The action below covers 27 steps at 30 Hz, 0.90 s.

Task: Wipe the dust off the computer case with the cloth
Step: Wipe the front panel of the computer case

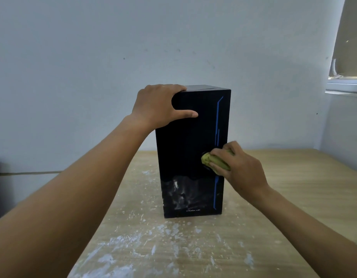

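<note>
**Lettering on the computer case (pixel 189 149)**
A single small, pale wordmark (pixel 193 210) stands low on the black front face, just above the bottom edge. It ends in "UP". The letters before that are too small and blurred to read.

Light wood-grain table (pixel 284 177), far edge against the wall (pixel 93 57). Black case (pixel 191 147) stands upright on it, about mid-width, narrow front face toward the camera, base flat on the top. White dust (pixel 163 237) lies on the tabletop in specks and smears. It is thickest in front of the case and toward the near left edge, with a thinner trail along the case's left side. The tabletop right of the case looks mostly bare wood grain. Whitish smears also show on the lower front of the case.
</note>
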### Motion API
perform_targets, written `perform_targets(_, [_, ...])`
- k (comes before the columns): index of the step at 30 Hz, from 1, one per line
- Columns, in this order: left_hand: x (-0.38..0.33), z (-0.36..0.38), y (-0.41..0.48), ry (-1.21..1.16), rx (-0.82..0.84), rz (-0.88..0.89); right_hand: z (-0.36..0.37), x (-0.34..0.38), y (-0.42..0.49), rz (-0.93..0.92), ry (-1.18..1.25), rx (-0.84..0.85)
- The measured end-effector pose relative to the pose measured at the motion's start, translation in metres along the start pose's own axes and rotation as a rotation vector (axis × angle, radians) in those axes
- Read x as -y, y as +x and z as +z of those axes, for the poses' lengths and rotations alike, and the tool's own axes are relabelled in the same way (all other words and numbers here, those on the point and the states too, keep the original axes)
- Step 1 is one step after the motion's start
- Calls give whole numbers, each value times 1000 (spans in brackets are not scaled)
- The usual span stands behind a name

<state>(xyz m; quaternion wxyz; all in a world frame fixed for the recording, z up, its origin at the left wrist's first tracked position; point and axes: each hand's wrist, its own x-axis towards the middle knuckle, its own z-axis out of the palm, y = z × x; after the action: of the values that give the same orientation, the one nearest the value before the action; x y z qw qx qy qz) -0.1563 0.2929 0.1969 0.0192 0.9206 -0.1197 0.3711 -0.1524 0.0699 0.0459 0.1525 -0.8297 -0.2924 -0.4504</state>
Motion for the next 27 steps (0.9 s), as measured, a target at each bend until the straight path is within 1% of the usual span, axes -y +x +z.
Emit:
perform_targets(4, [1,1,1,-5,-12,4,-24,-4,38,82,24,-89])
perform_targets(8, [1,3,2,1,-20,21,-41,-1,80,207,91,-212])
perform_targets(11, [4,5,3,18,-30,55,-41,4,90,209,96,-215])
perform_targets(14, [7,12,-7,-15,-135,94,-38,5,81,183,84,-180])
perform_targets(17, [8,25,-28,-173,-237,-5,-31,7,63,83,54,-96])
perform_targets(20, [6,40,-48,-425,-209,-156,-28,7,54,38,37,-46])
perform_targets(23, [5,56,-60,-646,-166,-259,-32,8,64,68,44,-86])
perform_targets(27, [-1,71,-67,-772,-124,-322,-37,18,90,132,77,-179])
